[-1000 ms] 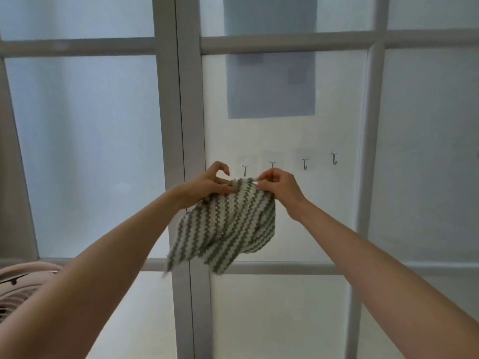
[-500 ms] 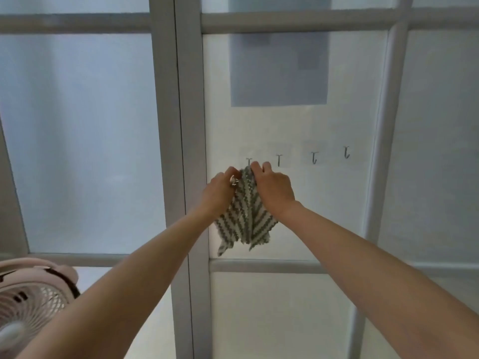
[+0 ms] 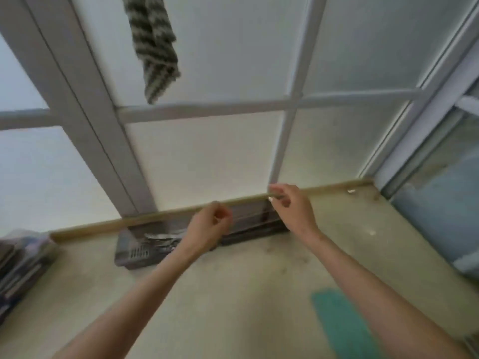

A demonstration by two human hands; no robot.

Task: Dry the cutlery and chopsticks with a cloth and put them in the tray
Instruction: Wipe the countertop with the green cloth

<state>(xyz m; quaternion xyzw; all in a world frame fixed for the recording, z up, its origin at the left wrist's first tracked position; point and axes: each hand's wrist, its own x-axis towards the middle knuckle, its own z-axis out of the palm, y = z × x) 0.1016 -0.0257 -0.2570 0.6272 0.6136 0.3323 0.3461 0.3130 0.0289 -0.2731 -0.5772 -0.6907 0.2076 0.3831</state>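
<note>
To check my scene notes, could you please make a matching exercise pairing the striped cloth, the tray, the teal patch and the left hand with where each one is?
Things:
1. striped cloth
2. tray
3. teal patch
4. left hand

Places:
A. on the counter, at its far edge
B. on the counter, near right
C. hanging high against the frosted panel
D. raised in front of the tray, holding nothing

Pairs: 1-C, 2-A, 3-B, 4-D

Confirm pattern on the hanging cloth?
The cloth has dark grey-green and white zigzag stripes; head view, the only one, near the top.
</note>
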